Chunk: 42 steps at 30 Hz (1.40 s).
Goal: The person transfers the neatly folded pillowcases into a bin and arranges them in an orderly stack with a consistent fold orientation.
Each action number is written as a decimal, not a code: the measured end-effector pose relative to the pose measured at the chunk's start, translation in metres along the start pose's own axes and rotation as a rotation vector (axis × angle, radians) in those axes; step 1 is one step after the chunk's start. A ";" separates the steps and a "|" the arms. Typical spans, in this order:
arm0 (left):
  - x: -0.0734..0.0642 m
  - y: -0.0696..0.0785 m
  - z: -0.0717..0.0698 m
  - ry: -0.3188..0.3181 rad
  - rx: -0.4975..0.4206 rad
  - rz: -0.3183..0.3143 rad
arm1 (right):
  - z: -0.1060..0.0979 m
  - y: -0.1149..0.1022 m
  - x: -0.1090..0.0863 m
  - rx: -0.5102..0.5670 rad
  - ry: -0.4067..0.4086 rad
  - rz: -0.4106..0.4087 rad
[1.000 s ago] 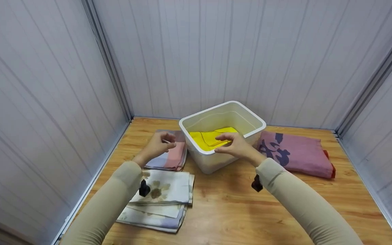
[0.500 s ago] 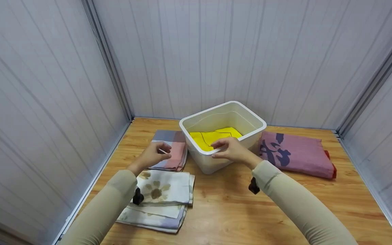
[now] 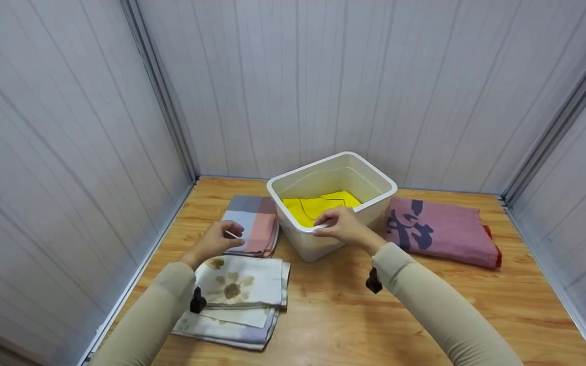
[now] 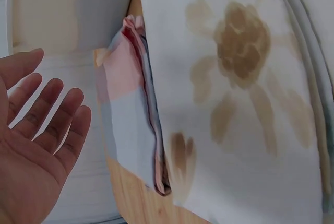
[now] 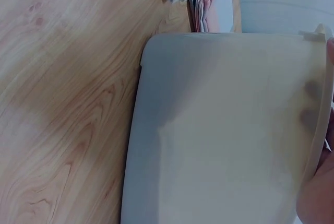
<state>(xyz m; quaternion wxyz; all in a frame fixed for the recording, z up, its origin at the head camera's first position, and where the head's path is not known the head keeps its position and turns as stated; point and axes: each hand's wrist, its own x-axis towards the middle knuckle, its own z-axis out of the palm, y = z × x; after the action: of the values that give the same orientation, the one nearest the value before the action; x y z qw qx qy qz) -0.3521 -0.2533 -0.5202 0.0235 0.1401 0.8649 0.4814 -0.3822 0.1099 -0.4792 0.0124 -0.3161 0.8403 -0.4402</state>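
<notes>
My left hand [image 3: 216,241] hovers over the folded cloths, holding nothing. In the left wrist view its fingers are spread, and the left hand [image 4: 42,130] is apart from the white floral cloth [image 4: 250,119]. That floral cloth [image 3: 252,282] lies on other folded cloths [image 3: 244,330], beside a pink and grey-blue checked cloth [image 3: 262,223]. My right hand [image 3: 344,226] is at the near rim of a white plastic bin [image 3: 298,241], its fingers loosely bent. Whether it touches the rim is hard to tell. A folded yellow cloth [image 3: 318,203] lies inside the bin.
A thick folded purple cloth [image 3: 450,231] with dark figures lies right of the bin, a red edge showing. Everything stands on a wooden tabletop [image 3: 333,325], enclosed by pale panel walls [image 3: 272,91] at the back and sides.
My left hand has moved left and toward me, from beside the bin to above the floral cloth. The right hand has shifted slightly toward the near rim, its fingers drawing closer together.
</notes>
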 end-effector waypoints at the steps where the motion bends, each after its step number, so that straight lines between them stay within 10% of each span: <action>1: -0.002 -0.002 0.000 0.001 0.001 -0.011 | 0.000 0.000 0.000 -0.004 0.000 0.005; 14: -0.018 -0.035 0.005 -0.030 0.005 -0.063 | -0.006 -0.032 -0.010 0.059 0.000 -0.054; 23: -0.020 -0.060 0.007 -0.069 0.110 -0.031 | 0.001 -0.006 -0.003 0.019 0.030 -0.048; 42: -0.014 -0.066 0.002 -0.180 0.226 -0.127 | 0.002 0.002 0.000 -0.006 0.037 -0.035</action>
<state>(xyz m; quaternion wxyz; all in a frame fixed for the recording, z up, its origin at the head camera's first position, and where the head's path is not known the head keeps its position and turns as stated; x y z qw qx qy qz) -0.3524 -0.2883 -0.5778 0.1153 0.1295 0.9151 0.3639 -0.3820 0.1090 -0.4819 -0.0119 -0.3225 0.8361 -0.4436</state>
